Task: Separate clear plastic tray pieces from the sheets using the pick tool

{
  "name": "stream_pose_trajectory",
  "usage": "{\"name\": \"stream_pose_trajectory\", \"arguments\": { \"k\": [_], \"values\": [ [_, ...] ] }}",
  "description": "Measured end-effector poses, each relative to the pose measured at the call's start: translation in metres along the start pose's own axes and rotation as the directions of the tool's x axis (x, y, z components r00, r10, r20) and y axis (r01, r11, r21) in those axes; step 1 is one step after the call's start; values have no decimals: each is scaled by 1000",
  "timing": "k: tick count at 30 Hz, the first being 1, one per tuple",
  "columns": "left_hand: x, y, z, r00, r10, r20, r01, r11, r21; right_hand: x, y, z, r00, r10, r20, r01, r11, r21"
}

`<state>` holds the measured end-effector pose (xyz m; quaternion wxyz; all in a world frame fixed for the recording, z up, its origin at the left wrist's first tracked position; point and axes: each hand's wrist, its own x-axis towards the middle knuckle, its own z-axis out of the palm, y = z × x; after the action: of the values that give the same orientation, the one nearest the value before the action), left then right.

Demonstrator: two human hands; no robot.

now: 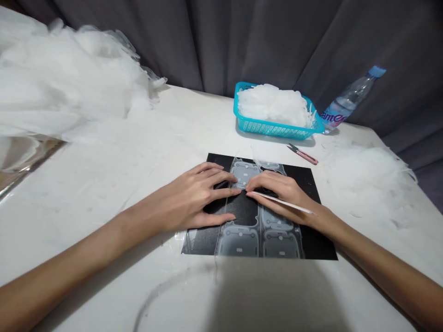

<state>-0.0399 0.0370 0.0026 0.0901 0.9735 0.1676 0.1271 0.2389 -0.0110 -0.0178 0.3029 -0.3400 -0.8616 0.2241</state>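
A clear sheet of moulded, rounded-square pieces (238, 242) lies over a black mat (313, 237). My left hand (202, 193) rests on it from the left, fingers spread and holding nothing, the fingertips pressing beside one piece. Between the thumb and fingers of my right hand (282, 191) is a thin white stick (289, 203), its rear end pointing back toward my wrist. The tip of the stick is hidden by my fingers, near the edge of the upper left piece. Just below, one place in the sheet shows bare black mat.
Behind the mat stands a turquoise basket (277, 131) filled with translucent white pieces. Pink-handled thread snips (304, 155) lie in front of it. A water bottle (349, 102) is at the back right. Piles of clear plastic film (69, 78) and scraps (370, 177) flank the work.
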Motion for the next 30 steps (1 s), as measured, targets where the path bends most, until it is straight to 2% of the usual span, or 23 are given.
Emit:
{"name": "stream_pose_trajectory", "arguments": {
  "k": [12, 22, 30],
  "values": [
    [5, 0, -1, 999, -45, 7, 45, 999, -24, 1, -4, 2, 996, -86, -12, 83, 985, -152],
    [7, -1, 0, 999, -42, -7, 42, 999, 0, 3, -7, -12, 994, 94, 52, -91, 994, -58],
    [6, 1, 0, 999, -50, -13, 50, 999, 1, -1, -9, -22, 982, 165, 87, -163, 986, -23]
  ]
}}
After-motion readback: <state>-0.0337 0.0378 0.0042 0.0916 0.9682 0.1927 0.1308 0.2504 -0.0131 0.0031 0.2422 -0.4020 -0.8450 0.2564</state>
